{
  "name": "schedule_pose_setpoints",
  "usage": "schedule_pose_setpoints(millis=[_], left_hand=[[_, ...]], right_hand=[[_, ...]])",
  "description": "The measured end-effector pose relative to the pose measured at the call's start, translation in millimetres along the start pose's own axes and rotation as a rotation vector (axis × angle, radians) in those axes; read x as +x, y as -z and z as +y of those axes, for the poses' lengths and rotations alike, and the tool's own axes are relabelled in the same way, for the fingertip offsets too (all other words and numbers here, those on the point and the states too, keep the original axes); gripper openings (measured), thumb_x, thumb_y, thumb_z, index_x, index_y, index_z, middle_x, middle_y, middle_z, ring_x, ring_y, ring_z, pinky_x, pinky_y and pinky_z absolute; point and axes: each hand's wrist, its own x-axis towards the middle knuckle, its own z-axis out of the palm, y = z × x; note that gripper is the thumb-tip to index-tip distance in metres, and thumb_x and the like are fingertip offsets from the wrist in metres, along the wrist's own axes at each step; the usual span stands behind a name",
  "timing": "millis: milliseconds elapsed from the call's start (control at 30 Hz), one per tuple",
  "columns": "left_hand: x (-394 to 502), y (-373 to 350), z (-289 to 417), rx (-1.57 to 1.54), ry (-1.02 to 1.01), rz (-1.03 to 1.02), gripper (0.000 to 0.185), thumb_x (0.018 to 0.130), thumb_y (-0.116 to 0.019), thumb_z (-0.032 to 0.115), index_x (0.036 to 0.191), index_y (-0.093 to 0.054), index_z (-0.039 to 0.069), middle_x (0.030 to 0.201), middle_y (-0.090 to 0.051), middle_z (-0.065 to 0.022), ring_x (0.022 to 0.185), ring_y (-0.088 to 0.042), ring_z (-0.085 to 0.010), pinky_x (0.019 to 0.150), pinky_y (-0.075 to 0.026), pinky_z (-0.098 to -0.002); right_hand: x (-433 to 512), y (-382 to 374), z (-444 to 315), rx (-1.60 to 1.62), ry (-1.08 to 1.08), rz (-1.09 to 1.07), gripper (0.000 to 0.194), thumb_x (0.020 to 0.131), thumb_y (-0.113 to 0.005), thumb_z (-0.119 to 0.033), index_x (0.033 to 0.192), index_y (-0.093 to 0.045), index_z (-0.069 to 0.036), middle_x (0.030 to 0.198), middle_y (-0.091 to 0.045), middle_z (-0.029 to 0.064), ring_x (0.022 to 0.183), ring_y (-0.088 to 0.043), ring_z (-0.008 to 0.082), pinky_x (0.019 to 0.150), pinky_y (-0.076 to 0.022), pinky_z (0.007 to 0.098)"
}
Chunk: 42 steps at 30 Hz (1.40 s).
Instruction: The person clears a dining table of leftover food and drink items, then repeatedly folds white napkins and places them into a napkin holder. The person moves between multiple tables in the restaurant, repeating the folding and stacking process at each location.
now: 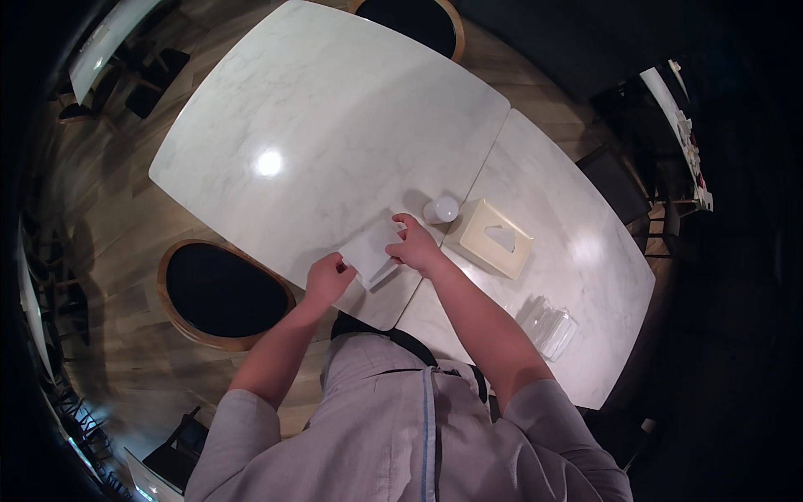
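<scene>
A folded piece of white paper, perhaps a napkin [369, 250], is between my two hands just above the marble-topped table [326, 113]. My left hand [327, 279] pinches its left edge with thumb and curled fingers. At its right side, my right hand [414, 245] has hold of the edge, with the index finger bent over the far corner. A small white cylindrical container [441, 209] stands just beyond my right hand. To the right of that is a cream tissue box [489, 241] with a tissue showing in its slot.
A clear plastic package [549, 327] lies near the table's right front edge. A seam separates two tabletops. Dark round-seated stools with wooden rims stand at the left [223, 295] and far side [411, 25]. A dark chair [613, 182] is at the right.
</scene>
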Motion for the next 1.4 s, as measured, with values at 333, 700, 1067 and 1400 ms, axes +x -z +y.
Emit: schedule_pose_setpoints(millis=[333, 700, 1067, 1400], left_hand=[[0.0, 14.5, -1.9, -0.008, -0.025, -0.084, 0.030, 0.081, -0.078, 0.022, 0.100, -0.066, 0.003, 0.083, -0.070, -0.0126, 0.080, -0.070, -0.0300, 0.075, -0.055, -0.0394], [33.5, 13.4, 28.5, 0.310, -0.358, 0.147, 0.058, 0.080, -0.083, 0.035, 0.124, -0.062, 0.005, 0.119, -0.066, -0.0166, 0.112, -0.063, -0.0379, 0.093, -0.054, -0.0513], [66.4, -13.0, 54.5, 0.626, -0.180, -0.286, 0.080, 0.064, -0.093, 0.046, 0.126, -0.068, 0.003, 0.122, -0.071, -0.0183, 0.112, -0.069, -0.0382, 0.096, -0.056, -0.0482], [15.8, -23.8, 124.3, -0.091, -0.141, -0.739, 0.056, 0.080, -0.086, 0.010, 0.131, -0.065, -0.003, 0.119, -0.073, -0.0150, 0.110, -0.071, -0.0264, 0.095, -0.058, -0.0411]], right_hand=[[-26.4, 12.6, 2.9, -0.219, 0.025, 0.015, 0.081, 0.079, -0.074, -0.008, 0.154, -0.043, -0.007, 0.114, -0.068, 0.0189, 0.090, -0.072, 0.0255, 0.078, -0.0588, 0.0375], [-61.3, 13.2, 41.0, -0.567, 0.071, 0.230, 0.080, 0.083, -0.077, -0.034, 0.152, -0.046, -0.006, 0.116, -0.070, 0.0222, 0.109, -0.069, 0.0373, 0.095, -0.0553, 0.0454], [-142.3, 39.2, 141.9, -0.353, -0.025, 0.124, 0.061, 0.084, -0.074, -0.036, 0.133, -0.063, -0.003, 0.114, -0.075, 0.0196, 0.109, -0.070, 0.0385, 0.097, -0.0550, 0.0452], [-257.2, 69.1, 208.1, 0.371, -0.134, 0.382, 0.069, 0.090, -0.080, -0.037, 0.145, -0.054, -0.004, 0.113, -0.074, 0.0119, 0.102, -0.069, 0.0205, 0.085, -0.0559, 0.0364]])
